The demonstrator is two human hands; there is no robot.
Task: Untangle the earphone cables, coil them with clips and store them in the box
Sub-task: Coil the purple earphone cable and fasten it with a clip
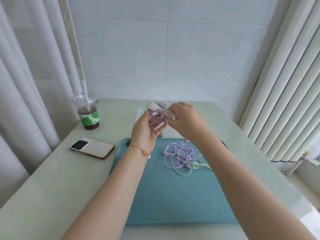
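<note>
tangled earphone cables (183, 157) on teal tray (173, 201); purple coil (158, 113) in hands (162, 123)

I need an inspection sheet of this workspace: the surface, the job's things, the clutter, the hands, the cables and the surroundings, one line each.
Surface: pale table with a teal tray lying on it.
Job's things: coiled purple earphone cable held above the table; pale strap passing across the coil; storage box not clearly seen.
Clutter: phone face down left of the tray; plastic cup of dark drink with a straw.
Hands: left hand holds the coil; right hand grips the strap.
Cables: tangle of purple and green earphones on the tray.
Surroundings: curtains on both sides, tiled wall behind.
</note>
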